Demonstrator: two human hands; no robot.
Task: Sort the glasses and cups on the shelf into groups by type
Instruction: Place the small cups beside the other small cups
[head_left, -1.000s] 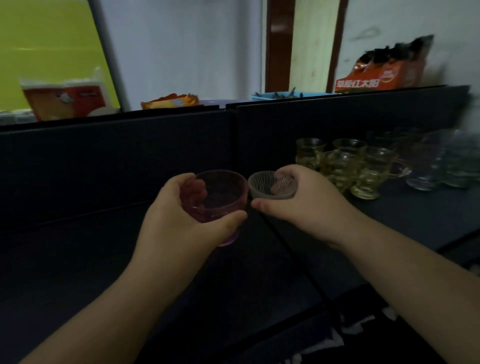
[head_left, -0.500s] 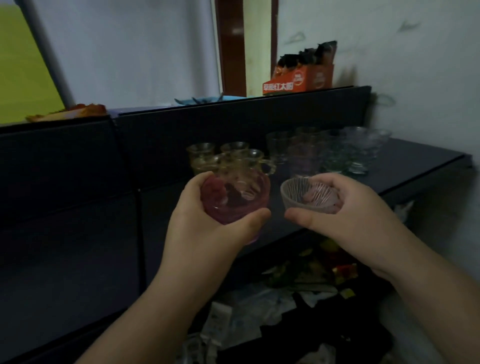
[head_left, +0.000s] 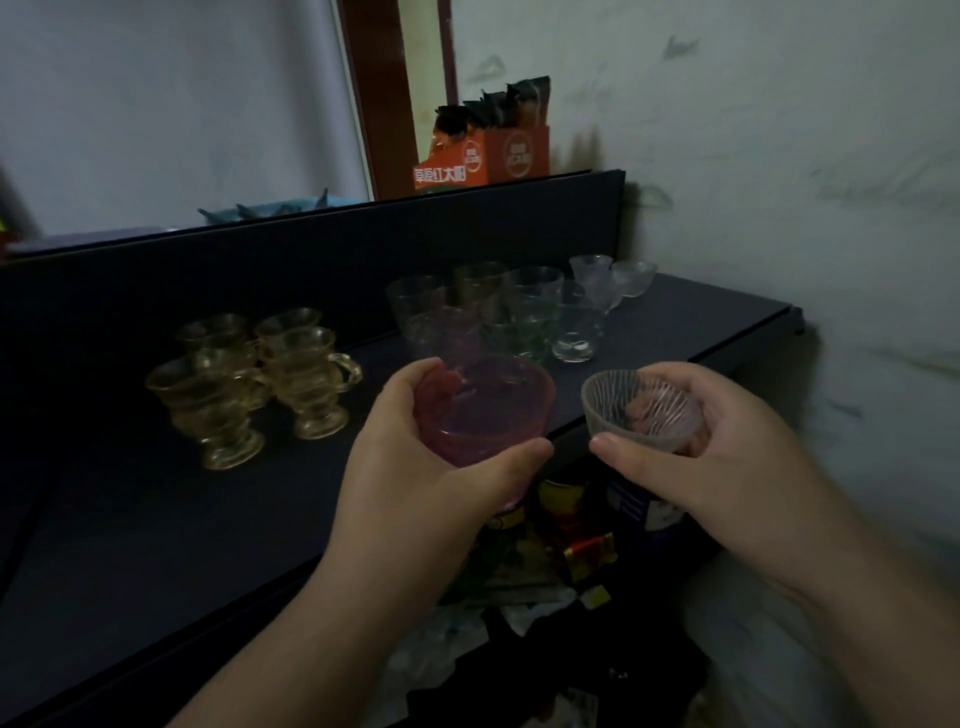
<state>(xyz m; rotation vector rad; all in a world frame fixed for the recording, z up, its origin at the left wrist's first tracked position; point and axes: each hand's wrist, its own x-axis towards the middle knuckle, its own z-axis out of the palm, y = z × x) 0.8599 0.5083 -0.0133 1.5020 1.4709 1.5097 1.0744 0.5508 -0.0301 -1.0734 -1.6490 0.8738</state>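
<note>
The pink glass (head_left: 485, 415) sat in the left hand (head_left: 415, 467), fingers curled round its far side and thumb across its near wall, held above the front edge of the dark shelf (head_left: 130, 519). Just right of the pink glass, apart from it, the right hand (head_left: 727, 467) gripped a small ribbed clear cup (head_left: 639, 410), thumb along the near rim and fingers wrapped behind. Both vessels were upright with their mouths open toward the camera.

Beyond the pink glass, on the shelf, stood a cluster of clear tumblers (head_left: 498, 306); two small clear cups (head_left: 613, 275) stood behind those, near the wall. To the left of the pink glass, well apart, a group of amber handled cups (head_left: 249, 374) stood upright together. Above and behind the pink glass, on the shelf's top ledge, an orange box (head_left: 488, 156) held dark packets. Below the pink glass, colourful clutter (head_left: 561, 551) lay under the shelf, too dim to identify.
</note>
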